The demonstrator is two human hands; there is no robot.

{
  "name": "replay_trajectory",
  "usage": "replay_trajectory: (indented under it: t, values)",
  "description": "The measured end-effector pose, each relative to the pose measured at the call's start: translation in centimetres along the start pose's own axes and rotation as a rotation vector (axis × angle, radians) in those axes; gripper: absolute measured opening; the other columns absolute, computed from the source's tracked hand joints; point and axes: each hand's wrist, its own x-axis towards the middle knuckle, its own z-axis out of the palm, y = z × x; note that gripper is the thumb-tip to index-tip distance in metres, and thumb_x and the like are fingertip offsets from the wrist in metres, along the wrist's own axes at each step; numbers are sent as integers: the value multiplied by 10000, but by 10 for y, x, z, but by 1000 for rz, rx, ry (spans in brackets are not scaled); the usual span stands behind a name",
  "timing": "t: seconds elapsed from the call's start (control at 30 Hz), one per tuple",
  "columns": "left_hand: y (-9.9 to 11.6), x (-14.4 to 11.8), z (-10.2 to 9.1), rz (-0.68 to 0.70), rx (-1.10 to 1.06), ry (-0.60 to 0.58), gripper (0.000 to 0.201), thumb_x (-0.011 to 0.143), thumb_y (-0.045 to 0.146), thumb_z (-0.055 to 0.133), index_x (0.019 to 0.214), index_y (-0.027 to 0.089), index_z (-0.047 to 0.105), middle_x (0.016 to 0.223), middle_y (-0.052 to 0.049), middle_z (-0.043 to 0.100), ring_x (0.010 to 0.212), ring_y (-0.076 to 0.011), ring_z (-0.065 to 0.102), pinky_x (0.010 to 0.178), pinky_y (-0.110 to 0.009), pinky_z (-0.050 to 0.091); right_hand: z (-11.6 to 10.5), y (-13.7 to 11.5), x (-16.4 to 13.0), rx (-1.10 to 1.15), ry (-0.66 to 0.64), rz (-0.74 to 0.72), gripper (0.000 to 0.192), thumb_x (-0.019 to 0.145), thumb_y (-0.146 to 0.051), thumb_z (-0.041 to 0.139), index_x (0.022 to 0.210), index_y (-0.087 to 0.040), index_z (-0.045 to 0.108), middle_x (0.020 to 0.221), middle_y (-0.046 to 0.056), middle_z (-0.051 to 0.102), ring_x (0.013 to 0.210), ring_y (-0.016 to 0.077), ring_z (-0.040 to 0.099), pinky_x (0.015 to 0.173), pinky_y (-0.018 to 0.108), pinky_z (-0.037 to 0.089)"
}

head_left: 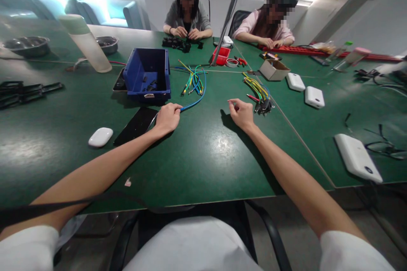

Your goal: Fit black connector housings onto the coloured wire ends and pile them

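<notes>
My left hand [168,117] is closed in a pinch on a blue wire [193,103], whose free length curves up toward a loose bunch of coloured wires [191,79]. Under that wrist lies a black phone [136,126]. My right hand [242,113] is raised a little over the green table, index finger stretched forward and thumb apart from it, with nothing seen between them. Just beyond it rests a second bundle of wires [259,89] with black sleeves and metal lugs at the near end. A blue bin [149,93] holding small black parts stands beyond my left hand.
A white earbud case [101,137] lies at left, with a tilted bottle [85,42] behind. A small carton [275,70] and white power banks [314,96] are at right. Two people [187,12] work across the table [203,165]; a grey pole [230,8] rises at centre.
</notes>
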Motion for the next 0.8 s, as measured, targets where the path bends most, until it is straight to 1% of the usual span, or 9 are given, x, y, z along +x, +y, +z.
replay_trajectory:
  t: [0.1, 0.17, 0.23, 0.3, 0.47, 0.53, 0.6, 0.7, 0.8]
  values:
    - [-1, 2, 0, -7, -39, 22, 322, 876, 223, 468, 1039, 184, 742, 1055, -91, 718, 985, -236, 648, 924, -373, 493, 12, -21, -1, 209, -1, 31, 359, 872, -399, 490, 915, -146, 741, 530, 10, 565, 490, 151, 495, 577, 292, 394]
    - [-1, 2, 1, 0, -70, 42, 316, 873, 219, 473, 1032, 181, 743, 1018, -88, 723, 946, -232, 652, 898, -367, 499, 22, -35, 0, 379, -65, 87, 379, 884, -438, 491, 960, -156, 731, 529, 5, 583, 506, 162, 544, 578, 293, 423]
    - [1, 1, 2, 14, -113, 67, 307, 874, 216, 478, 1025, 175, 743, 988, -86, 725, 899, -222, 652, 867, -356, 504, 33, -48, 2, 562, -142, 145, 403, 880, -486, 510, 1001, -161, 716, 593, 20, 643, 576, 178, 618, 617, 302, 470]
    - [4, -1, 2, 26, -163, 88, 297, 876, 212, 484, 1022, 168, 739, 976, -82, 723, 868, -209, 649, 849, -344, 505, 45, -60, 4, 691, -169, 192, 427, 864, -536, 535, 1005, -171, 705, 693, 42, 697, 669, 190, 666, 691, 324, 506]
    - [14, -8, 0, 90, -230, 97, 283, 884, 193, 480, 1024, 164, 725, 967, -71, 707, 853, -188, 635, 841, -329, 502, 66, -82, 8, 985, -208, 258, 457, 784, -609, 617, 971, -194, 657, 775, 45, 713, 740, 187, 685, 766, 343, 537]
    - [16, -10, -1, 134, -238, 84, 283, 885, 181, 475, 1026, 162, 719, 951, -69, 696, 839, -180, 628, 822, -320, 499, 70, -87, 8, 1066, -202, 279, 436, 758, -598, 649, 947, -205, 631, 755, 26, 698, 724, 178, 675, 754, 333, 535]
    - [17, -10, -1, 172, -238, 50, 282, 885, 178, 473, 1028, 157, 716, 914, -66, 685, 806, -172, 618, 784, -310, 494, 72, -88, 9, 1112, -199, 294, 395, 743, -575, 672, 884, -212, 612, 710, 2, 668, 675, 162, 650, 703, 311, 523]
    - [17, -9, 0, 212, -228, -13, 275, 889, 196, 483, 1032, 148, 712, 854, -60, 667, 752, -165, 599, 726, -299, 480, 73, -84, 10, 1150, -226, 300, 353, 736, -542, 690, 800, -212, 583, 658, -23, 619, 597, 131, 587, 637, 287, 493]
    - [15, -7, 2, 232, -213, -54, 256, 880, 213, 507, 1026, 157, 710, 819, -49, 659, 728, -162, 585, 706, -295, 472, 73, -81, 11, 1156, -252, 291, 341, 737, -529, 692, 796, -219, 565, 658, -32, 595, 592, 125, 566, 633, 284, 488]
